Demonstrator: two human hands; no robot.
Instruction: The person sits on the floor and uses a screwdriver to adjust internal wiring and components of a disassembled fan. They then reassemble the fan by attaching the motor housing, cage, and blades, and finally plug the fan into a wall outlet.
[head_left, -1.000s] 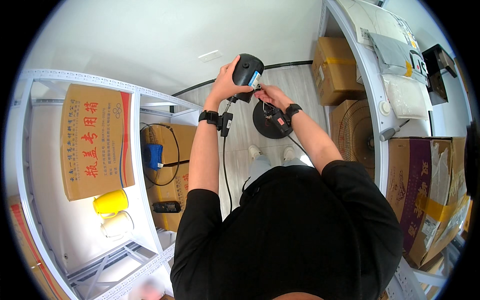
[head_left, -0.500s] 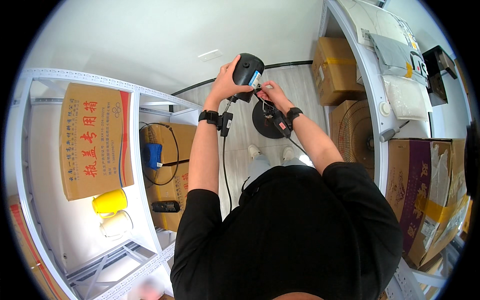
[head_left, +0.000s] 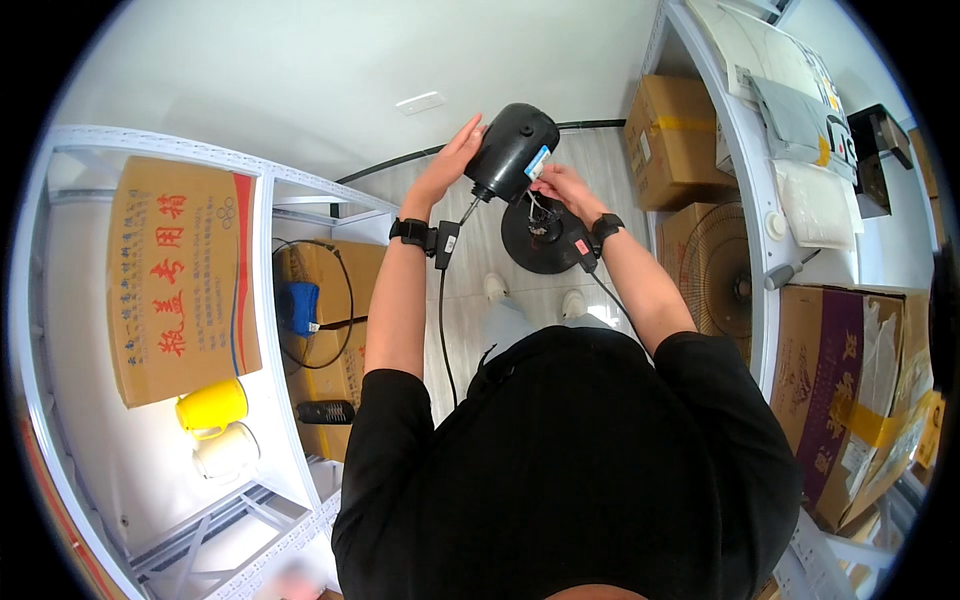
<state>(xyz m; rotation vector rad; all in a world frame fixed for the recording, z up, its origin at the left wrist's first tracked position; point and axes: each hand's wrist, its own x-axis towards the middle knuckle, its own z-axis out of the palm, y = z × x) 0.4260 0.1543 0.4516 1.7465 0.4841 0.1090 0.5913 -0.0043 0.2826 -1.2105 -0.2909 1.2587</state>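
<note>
A black fan motor sits tilted above a round black fan base, its bare metal shaft pointing down and to the left. My left hand lies along the left side of the housing with its fingers stretched out. At the housing's lower right, beside a blue-and-white label, my right hand has its fingers curled in. What they pinch there, if anything, is hidden. Light-coloured wires or thin parts hang below the motor, close to that hand. Each wrist carries a black strap with a small cabled box.
On the left, a white rack holds a large carton, a yellow jug and a coiled black cable. To the right, a fan grille leans by cartons under a shelf. A screwdriver lies on that shelf.
The motor has shifted right and turned slightly. My left thumb no longer lies across its front, and the left fingers have straightened. My right hand has moved right and down a little.
</note>
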